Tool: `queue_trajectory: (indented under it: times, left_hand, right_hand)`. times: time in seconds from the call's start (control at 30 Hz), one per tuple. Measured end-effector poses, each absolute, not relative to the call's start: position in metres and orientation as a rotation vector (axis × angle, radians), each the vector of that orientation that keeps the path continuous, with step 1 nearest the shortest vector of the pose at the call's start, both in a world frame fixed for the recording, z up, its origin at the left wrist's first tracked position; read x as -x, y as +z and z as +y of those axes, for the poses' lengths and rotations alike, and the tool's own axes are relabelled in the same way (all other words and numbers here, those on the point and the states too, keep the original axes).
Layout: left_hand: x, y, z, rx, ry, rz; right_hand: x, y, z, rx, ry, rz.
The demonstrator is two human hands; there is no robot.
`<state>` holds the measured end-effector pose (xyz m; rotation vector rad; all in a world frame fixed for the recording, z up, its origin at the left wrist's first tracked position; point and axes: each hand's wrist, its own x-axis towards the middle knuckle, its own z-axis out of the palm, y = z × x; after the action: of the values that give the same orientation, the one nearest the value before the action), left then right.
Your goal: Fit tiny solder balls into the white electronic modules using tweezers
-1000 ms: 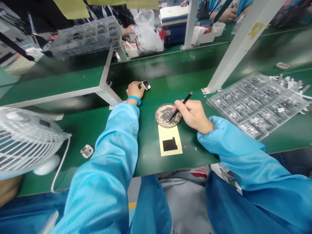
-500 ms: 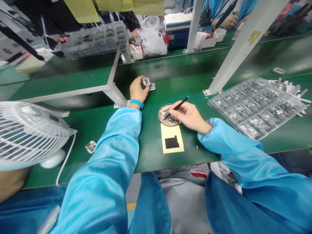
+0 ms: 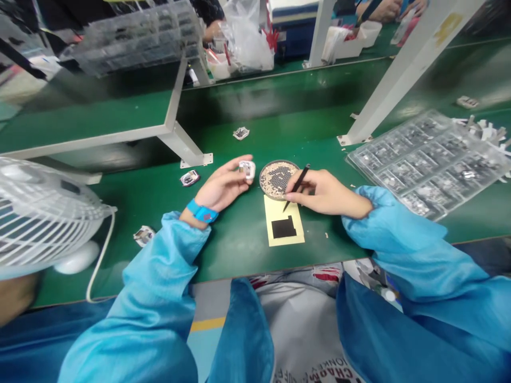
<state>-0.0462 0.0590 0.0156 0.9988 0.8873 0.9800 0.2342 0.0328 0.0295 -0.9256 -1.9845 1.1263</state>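
Between its thumb and fingers, my left hand [image 3: 225,186] holds a small white device part [image 3: 247,169], left of the round dish. My right hand [image 3: 319,192] grips black tweezers [image 3: 297,186], tip pointing down over the yellow paper's upper part. The round dish [image 3: 273,175] carries many tiny pale and dark pieces. Just below it lies the yellow paper [image 3: 271,209] with a black patch [image 3: 283,227]. Similar small parts lie on the green table: one behind [image 3: 241,133], one left of my left hand [image 3: 189,178], one near the fan [image 3: 144,235].
A white fan [image 3: 51,213] with a cable stands at the left, beneath a raised green shelf [image 3: 120,101]. A clear compartment tray [image 3: 431,159] lies at the right beside a slanted metal post [image 3: 399,80]. Other people's hands [image 3: 389,10] show across the bench.
My left hand has come back toward me with a white part, leaving another on the table behind. My right hand and the tweezers have moved from the dish to above the yellow paper.
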Motion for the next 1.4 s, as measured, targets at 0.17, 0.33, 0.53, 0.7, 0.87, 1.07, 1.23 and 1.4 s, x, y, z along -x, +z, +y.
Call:
queue_trajectory:
  times: [0.17,0.33,0.53,0.7,0.87,1.07,1.23,1.4]
  left_hand:
    - [0.028,0.019,0.033,-1.157,0.607,0.823]
    - [0.015,0.013,0.017,-1.376,0.567,0.922]
    - [0.013,0.006,0.013,-1.479,0.610,0.922]
    - [0.010,0.001,0.012,-1.567,0.616,0.969]
    - [0.008,0.003,0.009,-1.631,0.589,1.033]
    - [0.007,0.008,0.007,-1.633,0.512,1.080]
    - [0.007,0.008,0.007,-1.643,0.505,1.082]
    - [0.006,0.009,0.007,-1.649,0.507,1.083]
  right_hand:
    - [-0.245,0.022,0.039,0.955,1.206,-2.031]
    - [-0.245,0.019,0.041,0.935,1.286,-2.007]
    - [-0.243,0.028,0.034,0.897,1.408,-1.912]
    - [-0.241,0.044,0.023,0.863,1.256,-1.823]
    - [-0.238,0.039,0.018,0.712,0.901,-1.999]
    - [-0.236,0.031,0.020,0.570,0.790,-2.098]
    - [-0.236,0.032,0.018,0.569,0.791,-2.102]
    - [-0.236,0.031,0.019,0.598,0.755,-2.133]
